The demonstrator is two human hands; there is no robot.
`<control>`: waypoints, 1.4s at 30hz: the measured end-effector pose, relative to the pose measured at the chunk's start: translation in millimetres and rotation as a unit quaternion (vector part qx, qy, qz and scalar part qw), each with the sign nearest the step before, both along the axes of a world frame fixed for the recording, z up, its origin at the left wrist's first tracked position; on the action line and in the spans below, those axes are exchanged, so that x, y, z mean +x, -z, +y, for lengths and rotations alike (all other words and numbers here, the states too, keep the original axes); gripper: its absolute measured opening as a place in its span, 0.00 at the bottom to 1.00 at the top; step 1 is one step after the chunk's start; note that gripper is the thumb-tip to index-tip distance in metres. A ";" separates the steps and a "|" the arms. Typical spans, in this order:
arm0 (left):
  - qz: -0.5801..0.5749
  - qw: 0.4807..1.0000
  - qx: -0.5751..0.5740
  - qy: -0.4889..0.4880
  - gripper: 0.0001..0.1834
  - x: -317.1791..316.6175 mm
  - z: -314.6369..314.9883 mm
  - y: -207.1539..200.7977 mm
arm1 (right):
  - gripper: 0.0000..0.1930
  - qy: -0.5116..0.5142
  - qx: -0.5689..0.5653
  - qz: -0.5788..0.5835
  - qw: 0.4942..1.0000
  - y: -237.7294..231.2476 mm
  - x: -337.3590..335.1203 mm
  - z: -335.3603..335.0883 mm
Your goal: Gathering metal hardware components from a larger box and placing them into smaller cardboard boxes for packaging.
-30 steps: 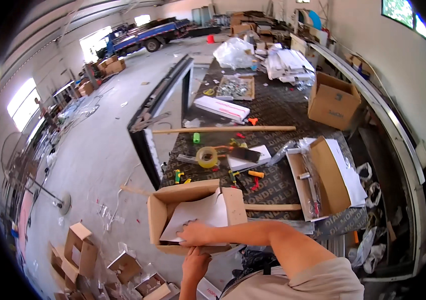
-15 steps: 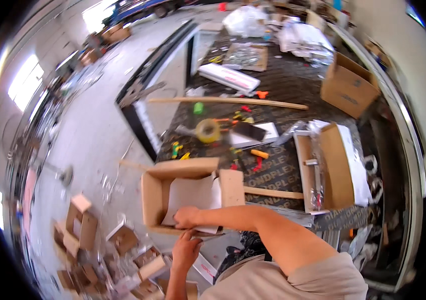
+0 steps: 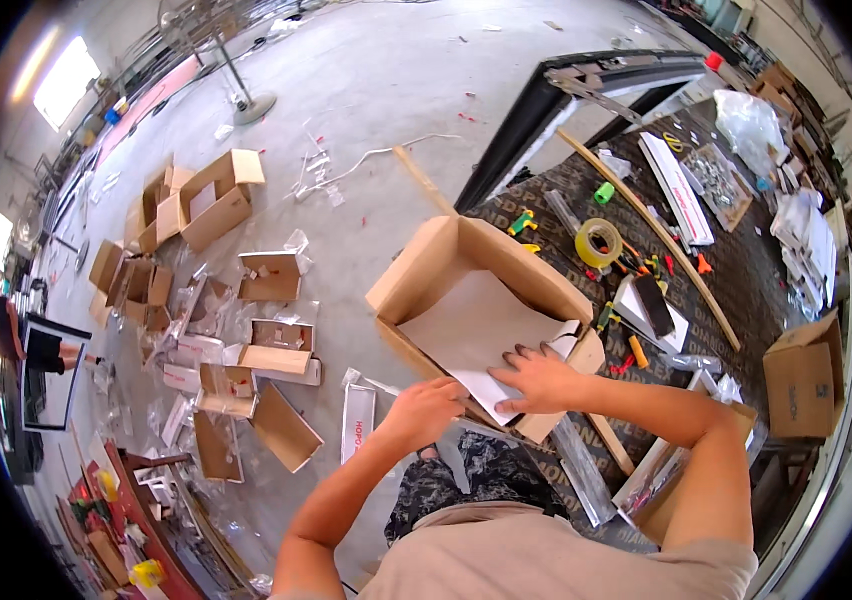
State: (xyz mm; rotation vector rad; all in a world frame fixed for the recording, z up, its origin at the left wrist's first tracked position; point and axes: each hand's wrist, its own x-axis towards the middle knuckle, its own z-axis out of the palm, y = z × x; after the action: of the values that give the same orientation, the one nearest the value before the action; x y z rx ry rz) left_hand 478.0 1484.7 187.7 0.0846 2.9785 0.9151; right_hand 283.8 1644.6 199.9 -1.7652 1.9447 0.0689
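Note:
An open cardboard box (image 3: pixel 414 262) is in front of me at the near left end of the dark work table. A whitish sheet (image 3: pixel 471 315) lies inside it, its right edge curling up along the wall. Flat on the sheet, near the box's close side, rests my right hand (image 3: pixel 538 380), fingers spread. My left hand (image 3: pixel 428 412) is closed on the box's near left edge, its fingertips partly hidden. Just beyond the box, a roll of clear yellowish tape (image 3: pixel 598 243) sits on the table beside a dark phone (image 3: pixel 653 305) on a white box.
Wooden strips (image 3: pixel 661 240) cross the table among small coloured tools. A black frame (image 3: pixel 546 110) stands at its far left edge. Opened cartons (image 3: pixel 216 205) and plastic wrap litter the floor at left. Another carton (image 3: pixel 803 385) stands at right. A person (image 3: pixel 41 350) is at far left.
My view has swung left, towards the floor cartons. My right hand has gone from a curled pose to fingers spread on the sheet. My left hand stays at the box's near edge.

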 end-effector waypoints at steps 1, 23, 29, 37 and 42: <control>-0.001 1.000 0.003 -0.016 0.07 2.3 -0.3 1.4 | 0.34 -0.049 0.008 0.012 0.999 -11.4 -5.1 -3.2; 0.020 1.000 -0.020 -0.010 0.07 13.7 4.2 17.3 | 0.34 0.246 0.035 0.089 0.964 19.8 -62.2 -25.7; -0.005 1.000 -0.023 0.014 0.07 -0.3 -9.5 13.0 | 0.39 0.280 0.064 -0.038 0.957 8.3 -91.3 -20.0; 0.029 0.999 -0.016 0.011 0.07 0.4 -14.6 23.7 | 0.37 0.145 0.052 0.138 0.978 -3.0 -73.9 -32.0; 0.052 0.997 -0.057 0.011 0.06 0.9 -8.4 0.4 | 0.39 0.140 0.062 0.063 0.986 -21.1 -98.5 -36.8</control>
State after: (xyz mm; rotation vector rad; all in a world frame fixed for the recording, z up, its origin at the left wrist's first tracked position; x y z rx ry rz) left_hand 478.9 1476.3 187.2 0.1681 3.1111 0.7584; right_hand 185.3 1607.8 220.9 -1.4256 2.2082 0.2032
